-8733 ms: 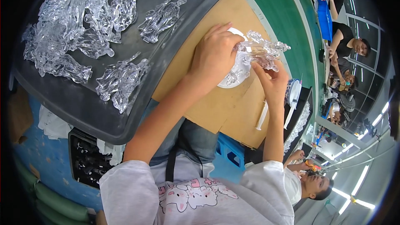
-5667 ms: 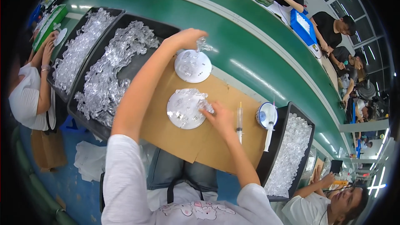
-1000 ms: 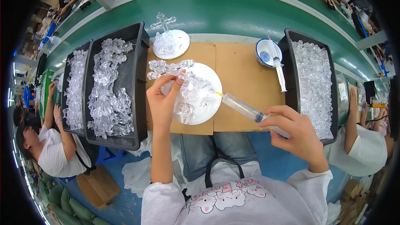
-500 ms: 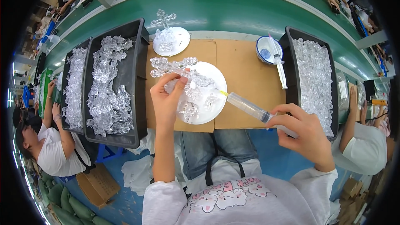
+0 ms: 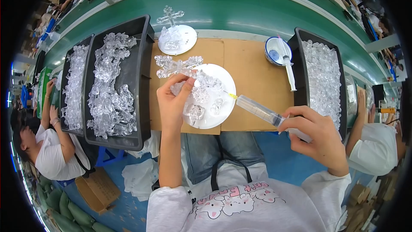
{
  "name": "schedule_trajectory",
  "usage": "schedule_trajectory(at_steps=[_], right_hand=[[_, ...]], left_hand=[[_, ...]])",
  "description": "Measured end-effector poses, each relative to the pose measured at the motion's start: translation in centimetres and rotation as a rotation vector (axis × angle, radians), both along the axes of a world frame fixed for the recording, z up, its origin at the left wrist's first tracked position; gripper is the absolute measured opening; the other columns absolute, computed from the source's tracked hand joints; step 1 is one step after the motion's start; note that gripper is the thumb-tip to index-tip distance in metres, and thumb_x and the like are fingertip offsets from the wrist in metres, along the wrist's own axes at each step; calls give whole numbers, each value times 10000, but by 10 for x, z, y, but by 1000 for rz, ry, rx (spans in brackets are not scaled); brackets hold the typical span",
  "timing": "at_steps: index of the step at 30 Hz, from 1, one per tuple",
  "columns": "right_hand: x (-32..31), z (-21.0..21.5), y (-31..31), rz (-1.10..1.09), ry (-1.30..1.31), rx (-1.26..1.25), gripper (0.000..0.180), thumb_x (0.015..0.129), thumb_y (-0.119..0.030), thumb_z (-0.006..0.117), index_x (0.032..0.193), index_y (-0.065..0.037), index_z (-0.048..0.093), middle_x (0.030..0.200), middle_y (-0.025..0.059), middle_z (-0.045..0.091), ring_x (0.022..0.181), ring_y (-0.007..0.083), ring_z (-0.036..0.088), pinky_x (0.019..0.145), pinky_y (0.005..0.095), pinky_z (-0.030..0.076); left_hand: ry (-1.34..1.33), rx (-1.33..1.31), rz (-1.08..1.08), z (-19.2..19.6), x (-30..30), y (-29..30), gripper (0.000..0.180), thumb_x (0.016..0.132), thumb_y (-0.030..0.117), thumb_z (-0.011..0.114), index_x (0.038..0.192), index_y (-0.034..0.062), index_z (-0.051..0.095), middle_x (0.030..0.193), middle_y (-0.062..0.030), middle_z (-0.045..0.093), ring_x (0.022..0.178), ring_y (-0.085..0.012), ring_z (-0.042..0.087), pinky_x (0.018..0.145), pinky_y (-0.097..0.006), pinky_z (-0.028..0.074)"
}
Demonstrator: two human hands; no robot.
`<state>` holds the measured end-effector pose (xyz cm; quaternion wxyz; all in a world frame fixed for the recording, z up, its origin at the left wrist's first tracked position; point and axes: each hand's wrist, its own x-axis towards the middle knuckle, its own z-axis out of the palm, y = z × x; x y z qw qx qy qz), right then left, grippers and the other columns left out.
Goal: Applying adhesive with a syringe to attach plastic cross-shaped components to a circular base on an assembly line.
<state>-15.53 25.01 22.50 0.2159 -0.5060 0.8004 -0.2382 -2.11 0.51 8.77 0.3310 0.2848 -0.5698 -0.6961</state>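
My left hand point(image 5: 173, 102) holds a clear plastic cross-shaped ornament point(image 5: 178, 66) against a white round base point(image 5: 216, 96) that lies on a brown cardboard sheet point(image 5: 251, 68). Several small clear pieces sit on that base. My right hand point(image 5: 315, 135) grips a large clear syringe point(image 5: 257, 108). Its yellow-tipped needle points at the pieces on the base. A second white base with an upright clear cross point(image 5: 174, 34) stands farther back on the cardboard.
A black tray of clear plastic pieces point(image 5: 113, 81) lies to my left, another point(image 5: 319, 77) to my right. A blue-and-white bowl with a second syringe point(image 5: 281, 53) sits at the back right. A green conveyor belt point(image 5: 240, 6) runs behind. Other people work on both sides.
Over the last second the syringe tip has stayed at the white base and my left hand has kept the clear cross there. Earlier I set a finished base farther back.
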Motion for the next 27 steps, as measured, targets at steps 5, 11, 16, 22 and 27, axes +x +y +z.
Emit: schedule_trajectory(at_steps=[5,11,16,22,27], right_hand=[[-1,-2,1,-3,3,-26,292,617,37,599,867,-103,653,973,78,614,709,199,637,595,264,491],[5,-22,22,-179,-182,-171,295,613,54,602,886,-45,652,1012,87,599,743,131,635,613,220,483],[30,-93,38,-478,-492,-341,262,717,108,598,954,-2,613,1130,97,517,746,116,615,641,211,499],[37,-175,24,-649,-583,-572,299,743,112,587,1014,-15,587,1160,101,518,762,108,607,621,203,482],[26,-196,9,-606,-536,-561,290,747,92,608,1013,-19,589,1150,93,536,798,94,597,650,191,471]], left_hand=[[-11,82,4,-5,0,-2,128,793,39,686,868,-56,644,820,-25,601,756,-78,525,681,-206,410],[-45,87,-8,-9,-4,0,155,798,53,683,908,-53,653,828,-34,624,773,-76,537,690,-209,422],[-72,-42,65,-34,-48,-8,210,788,89,698,929,-61,654,855,-53,646,790,-105,563,721,-235,440],[-141,-430,203,-82,-149,-35,235,780,159,696,923,-25,668,883,-100,668,821,-184,609,743,-296,463],[-188,-621,232,-104,-222,-62,182,752,196,694,879,67,691,849,-117,646,812,-299,606,711,-366,458]])
